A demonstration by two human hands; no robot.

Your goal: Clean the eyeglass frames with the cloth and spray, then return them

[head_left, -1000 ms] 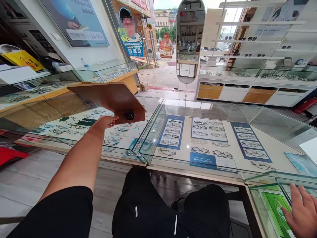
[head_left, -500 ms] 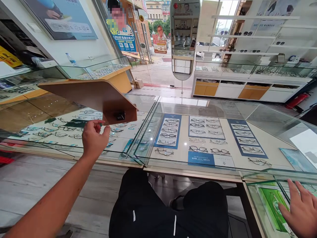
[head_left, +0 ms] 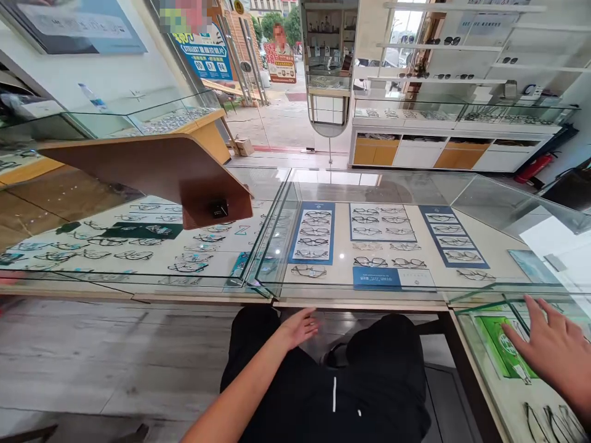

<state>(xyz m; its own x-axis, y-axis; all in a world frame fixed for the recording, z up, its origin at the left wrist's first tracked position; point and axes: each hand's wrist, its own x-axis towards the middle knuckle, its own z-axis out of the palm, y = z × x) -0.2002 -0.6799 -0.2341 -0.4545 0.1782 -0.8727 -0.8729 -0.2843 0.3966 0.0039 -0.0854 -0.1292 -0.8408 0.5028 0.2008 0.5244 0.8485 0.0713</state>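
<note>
My left hand (head_left: 299, 327) hovers over my dark trousers (head_left: 323, 394), just below the front edge of the glass display case (head_left: 360, 303). Its fingers are loosely stretched and hold nothing. On the right, my right hand (head_left: 549, 338) spreads its fingers over the side glass counter (head_left: 489, 394), seemingly resting on the top. Beneath that glass lie a green packet (head_left: 501, 344) and several eyeglasses (head_left: 549, 421). A brown slanted board (head_left: 152, 166) with a small black fitting (head_left: 218, 209) stands on the left case, apart from both hands.
Rows of eyeglasses (head_left: 372, 261) lie on blue and white cards inside the case. An oval mirror (head_left: 329, 80) stands beyond it, near the doorway. Across the floor are another display counter (head_left: 401, 126), sunglasses shelves (head_left: 443, 46) and a red fire extinguisher (head_left: 535, 167).
My left hand has left the lower edge of the brown board and moved right and down over my lap. My right hand stays at the side counter. The view has shifted slightly.
</note>
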